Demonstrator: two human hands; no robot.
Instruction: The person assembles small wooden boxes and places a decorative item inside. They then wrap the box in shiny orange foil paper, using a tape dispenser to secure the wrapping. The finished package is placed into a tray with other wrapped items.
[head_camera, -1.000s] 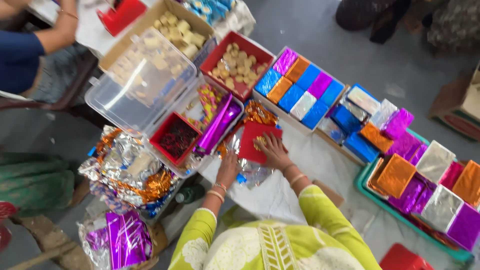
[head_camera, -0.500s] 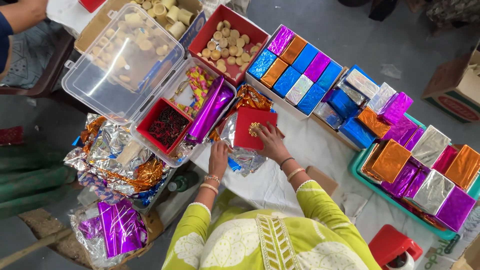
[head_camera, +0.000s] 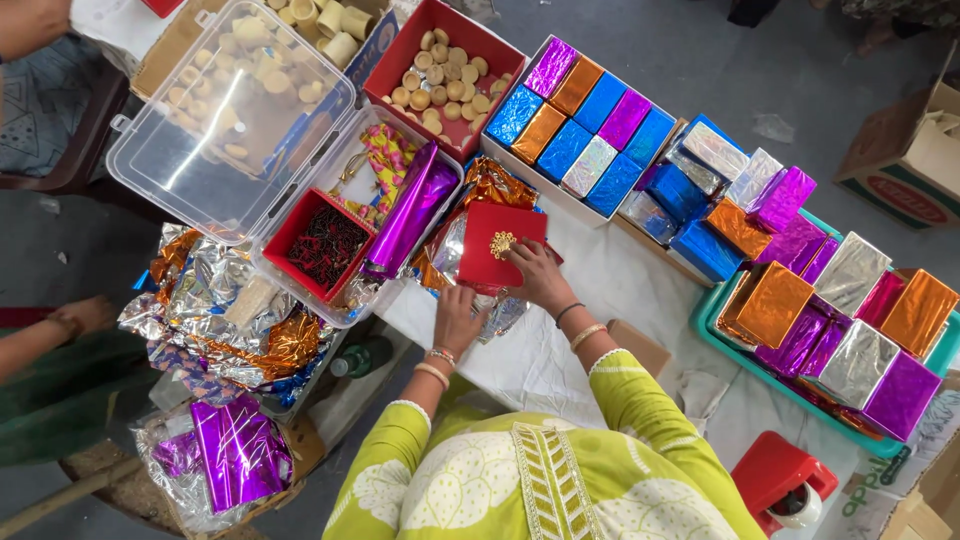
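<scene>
Both arms reach forward over the white table (head_camera: 560, 370). The left hand (head_camera: 455, 318) lies flat, fingers together, touching the near edge of a flat red square box with a gold knot (head_camera: 500, 246). The right hand (head_camera: 537, 278) presses its right corner, fingers spread.

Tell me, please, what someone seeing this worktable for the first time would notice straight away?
Probably the shiny foil-wrapped boxes in blue, purple, orange and silver, packed in a carton at the top centre and heaped in a green tray at the right. Next, the red box with a gold ornament in the middle, with the left hand and right hand resting at its near edge.
</scene>
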